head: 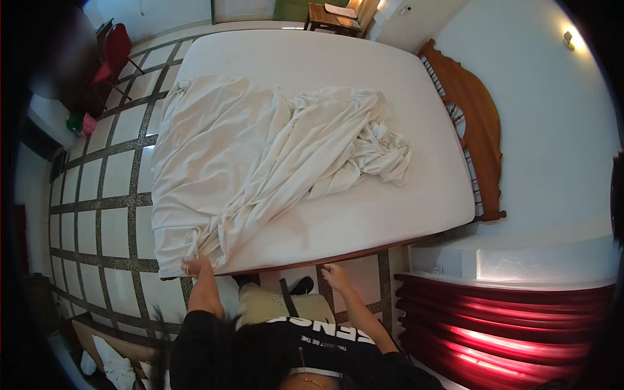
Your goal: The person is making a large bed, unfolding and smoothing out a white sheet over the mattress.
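Note:
A rumpled white bed sheet [219, 146] lies over the foot half of a mattress [302, 53] with a smooth white cover. Its far end is bunched in a heap near the middle of the bed. My left hand [196, 266] is against the gathered edge of the sheet, at the near foot corner of the bed. Whether the fingers are closed on the cloth cannot be made out. Just off the bed's near side, by the brown wooden rail [341, 257], my right hand [336, 278] hangs with nothing in it, fingers loosely bent and apart.
A carved wooden headboard [473, 122] stands at the right, against the wall. Red curtains [502, 326] hang at lower right. Beyond the tiled floor [117, 175] is a red chair [114, 53]. A wooden side table [329, 18] stands behind the bed; an open box [85, 331] holds white cloths at lower left.

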Demonstrator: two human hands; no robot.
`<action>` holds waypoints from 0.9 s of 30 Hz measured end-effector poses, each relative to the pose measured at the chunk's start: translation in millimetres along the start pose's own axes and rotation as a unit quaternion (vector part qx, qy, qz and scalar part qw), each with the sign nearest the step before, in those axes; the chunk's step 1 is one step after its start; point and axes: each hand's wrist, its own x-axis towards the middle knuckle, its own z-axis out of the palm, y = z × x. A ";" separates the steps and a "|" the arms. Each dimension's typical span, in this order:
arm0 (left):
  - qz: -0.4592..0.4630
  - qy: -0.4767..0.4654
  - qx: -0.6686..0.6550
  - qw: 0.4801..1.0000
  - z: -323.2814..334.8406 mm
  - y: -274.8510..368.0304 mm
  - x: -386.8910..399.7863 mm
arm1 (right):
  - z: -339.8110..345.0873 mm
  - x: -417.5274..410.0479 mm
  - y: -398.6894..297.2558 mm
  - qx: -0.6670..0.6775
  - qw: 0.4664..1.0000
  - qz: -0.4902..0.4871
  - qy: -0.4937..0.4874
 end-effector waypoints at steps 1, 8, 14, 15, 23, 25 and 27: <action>0.145 0.047 -0.035 0.988 -2.1 7.7 -18.2 | -11.0 -8.7 18.9 0.101 0.992 0.081 -0.001; 0.512 -0.160 -0.172 0.826 83.5 131.3 -157.7 | -87.2 4.0 97.3 0.298 0.928 0.222 0.001; 0.579 -0.188 -0.203 0.767 136.4 257.1 -266.7 | -128.8 101.3 136.0 0.327 0.925 0.189 -0.026; 0.572 -0.206 -0.190 0.771 142.2 278.0 -283.0 | -135.7 119.2 140.5 0.350 0.918 0.187 -0.011; 0.611 -0.215 0.008 0.762 182.5 393.5 -423.7 | -207.2 171.1 210.1 0.334 0.908 0.252 -0.038; 0.622 -0.220 0.100 0.745 203.3 407.5 -433.3 | -215.0 179.9 226.1 0.345 0.888 0.303 0.025; 0.645 -0.202 0.163 0.719 225.6 416.1 -441.5 | -226.3 191.6 237.1 0.369 0.884 0.287 -0.007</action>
